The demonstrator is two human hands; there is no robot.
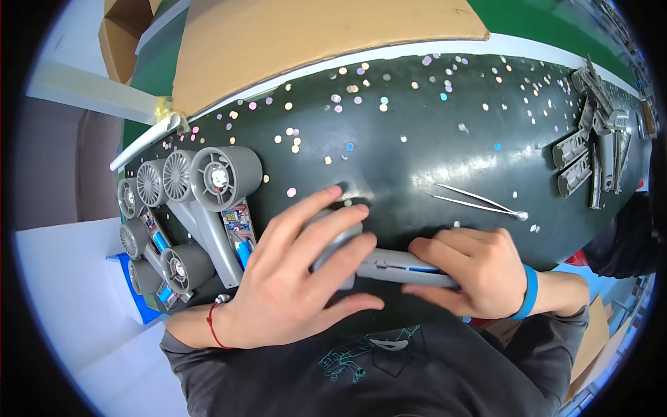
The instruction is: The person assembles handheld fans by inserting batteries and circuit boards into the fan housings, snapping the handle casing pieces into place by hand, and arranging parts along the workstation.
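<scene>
A grey handheld fan (399, 265) lies crosswise in front of me, low over the dark tabletop. My right hand (479, 267), with a blue wristband, is closed round the end of its handle, where a thin blue strip shows in the open seam. My left hand (299, 271) wraps over the round fan head (342, 249), fingers spread on the far side and thumb on the near side. Most of the head is hidden under it. Metal tweezers (479, 201) lie beyond my right hand.
Several grey fan units (226, 177), some with circuit boards and blue batteries exposed, crowd the left. Grey shell pieces (597, 142) are heaped at far right. Small coloured discs (358, 101) dot the dark table (417, 167). A cardboard sheet (319, 35) stands along the far edge.
</scene>
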